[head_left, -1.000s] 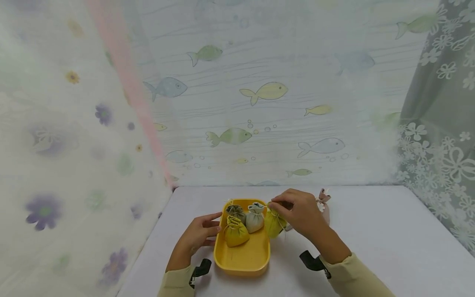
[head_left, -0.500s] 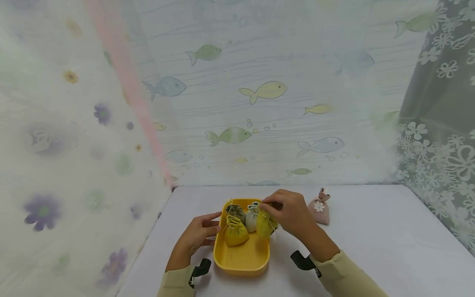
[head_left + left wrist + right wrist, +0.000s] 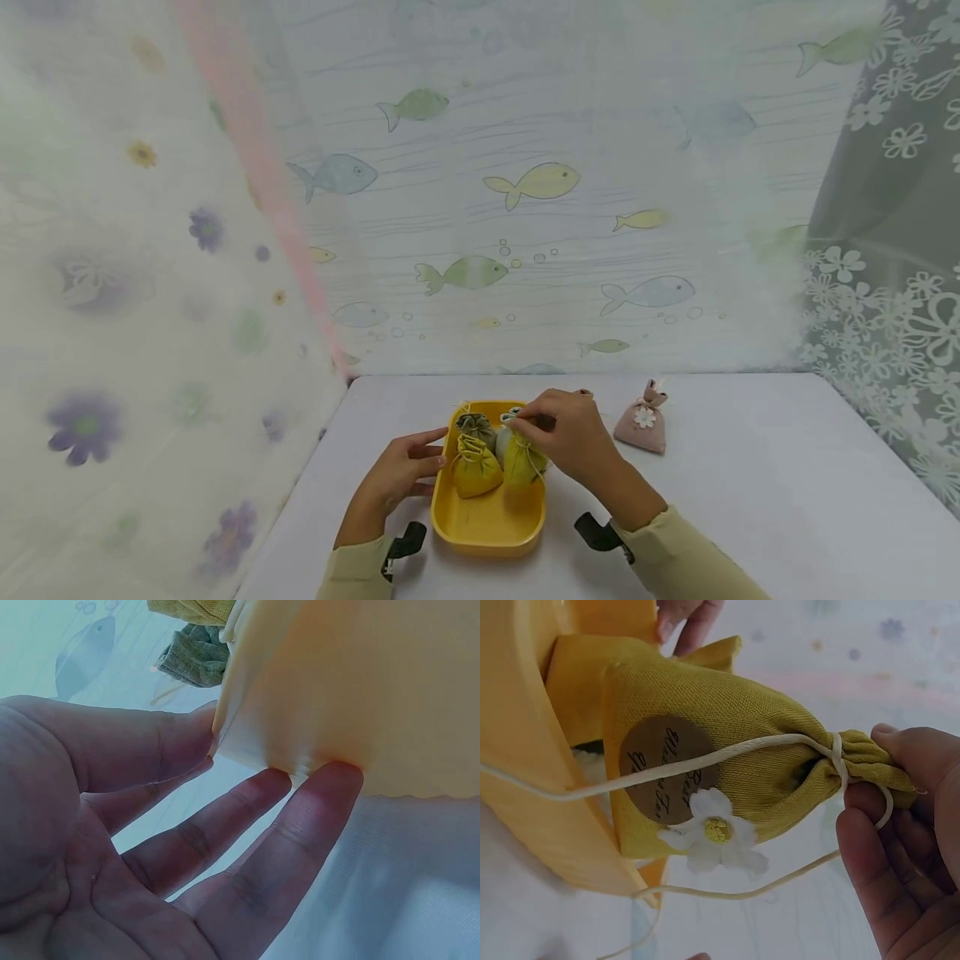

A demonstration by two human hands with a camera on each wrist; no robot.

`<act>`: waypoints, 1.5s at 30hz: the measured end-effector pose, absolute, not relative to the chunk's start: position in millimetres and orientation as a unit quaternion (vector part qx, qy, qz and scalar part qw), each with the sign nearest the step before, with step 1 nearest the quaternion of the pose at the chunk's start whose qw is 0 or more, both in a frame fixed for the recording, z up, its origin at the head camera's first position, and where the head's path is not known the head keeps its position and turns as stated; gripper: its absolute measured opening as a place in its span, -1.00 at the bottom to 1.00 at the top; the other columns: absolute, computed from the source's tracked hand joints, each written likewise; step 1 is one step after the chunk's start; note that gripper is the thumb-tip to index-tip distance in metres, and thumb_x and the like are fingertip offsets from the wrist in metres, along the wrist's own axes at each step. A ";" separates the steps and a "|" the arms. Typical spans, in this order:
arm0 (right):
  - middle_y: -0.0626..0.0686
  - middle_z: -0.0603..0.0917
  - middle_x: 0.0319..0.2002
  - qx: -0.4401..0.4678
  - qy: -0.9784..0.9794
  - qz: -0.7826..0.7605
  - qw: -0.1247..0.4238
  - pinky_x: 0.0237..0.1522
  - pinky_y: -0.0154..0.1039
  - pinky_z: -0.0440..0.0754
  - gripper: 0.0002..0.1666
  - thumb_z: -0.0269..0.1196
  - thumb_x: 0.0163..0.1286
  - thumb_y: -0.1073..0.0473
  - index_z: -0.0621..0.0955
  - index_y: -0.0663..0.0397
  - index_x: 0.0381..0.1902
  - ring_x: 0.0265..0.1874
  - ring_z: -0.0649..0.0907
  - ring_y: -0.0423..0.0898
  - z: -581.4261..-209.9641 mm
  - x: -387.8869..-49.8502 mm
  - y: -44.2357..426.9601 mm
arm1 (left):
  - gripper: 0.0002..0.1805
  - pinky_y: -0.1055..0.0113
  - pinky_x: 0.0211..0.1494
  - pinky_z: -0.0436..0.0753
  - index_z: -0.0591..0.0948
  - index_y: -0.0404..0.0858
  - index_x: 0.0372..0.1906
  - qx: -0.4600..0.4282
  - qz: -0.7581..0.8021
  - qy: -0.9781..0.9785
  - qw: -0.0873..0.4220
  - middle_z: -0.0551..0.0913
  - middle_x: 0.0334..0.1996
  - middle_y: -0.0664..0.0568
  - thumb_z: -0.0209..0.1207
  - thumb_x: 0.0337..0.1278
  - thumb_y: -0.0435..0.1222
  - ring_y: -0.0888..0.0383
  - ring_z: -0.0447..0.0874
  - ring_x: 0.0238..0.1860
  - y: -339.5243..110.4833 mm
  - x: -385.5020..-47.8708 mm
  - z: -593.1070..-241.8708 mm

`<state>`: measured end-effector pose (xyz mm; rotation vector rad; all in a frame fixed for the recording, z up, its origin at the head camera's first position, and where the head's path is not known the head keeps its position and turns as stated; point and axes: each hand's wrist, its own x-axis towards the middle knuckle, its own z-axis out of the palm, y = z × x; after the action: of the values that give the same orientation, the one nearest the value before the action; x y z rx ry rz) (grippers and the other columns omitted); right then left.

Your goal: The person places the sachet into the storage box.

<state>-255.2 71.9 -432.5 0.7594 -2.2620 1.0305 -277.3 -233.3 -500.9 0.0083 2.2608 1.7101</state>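
My right hand (image 3: 573, 437) pinches the gathered neck of a yellow drawstring pouch (image 3: 525, 462), holding it over the right side of a yellow tray (image 3: 487, 550). In the right wrist view this pouch (image 3: 727, 727) bears a round brown label, a white cloth flower and a pale cord. The tray holds a second yellow pouch (image 3: 477, 471), a grey-green pouch (image 3: 477, 427) and a pale pouch (image 3: 503, 442), partly hidden behind the held one. My left hand (image 3: 405, 471) touches the tray's left wall; in the left wrist view its fingers (image 3: 322, 802) lie extended against the outside.
A pink pouch (image 3: 643, 425) with a white flower stands on the white table (image 3: 750, 483), right of the tray. The brownish top of another thing (image 3: 585, 392) peeks out behind my right hand. Curtains printed with fish and flowers border the table.
My right hand has moved left with the yellow pouch, from the tray's right edge to over its inside. The pink pouch is now uncovered. My left hand stays put.
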 end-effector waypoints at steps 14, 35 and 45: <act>-0.32 0.63 -0.45 0.288 -0.842 0.380 0.253 -0.49 -0.44 0.58 -0.92 0.51 0.29 0.02 0.80 -0.19 -0.32 -0.51 0.52 -0.38 -440.9 -256.8 63.2 | -0.33 0.06 -0.07 0.83 0.45 -0.02 0.52 0.006 0.596 0.788 0.152 0.61 0.28 -0.22 0.34 0.33 -0.26 0.05 0.77 0.02 -231.8 -278.5 -498.7; -0.32 0.61 -0.47 0.269 -0.870 0.366 0.190 -0.48 -0.44 0.55 -0.93 0.50 0.30 0.02 0.77 -0.25 -0.34 -0.52 0.49 -0.40 -470.6 -266.2 60.5 | -0.33 0.06 -0.06 0.82 0.45 -0.02 0.51 -0.001 0.594 0.790 0.154 0.62 0.28 -0.20 0.34 0.33 -0.24 0.04 0.76 0.03 -236.0 -277.6 -499.0; -0.37 0.66 -0.41 0.251 -0.883 0.349 0.186 -0.34 -0.43 0.63 -0.92 0.52 0.26 0.00 0.78 -0.32 -0.33 -0.41 0.58 -0.43 -474.4 -264.7 61.2 | -0.32 0.07 -0.06 0.82 0.46 -0.01 0.51 -0.001 0.593 0.790 0.156 0.63 0.26 -0.18 0.35 0.32 -0.24 0.07 0.76 0.00 -233.6 -279.2 -499.0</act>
<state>-264.7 61.2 -474.4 0.7056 -2.4878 0.9832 -279.2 -233.6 -499.0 -0.0030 2.2617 1.6990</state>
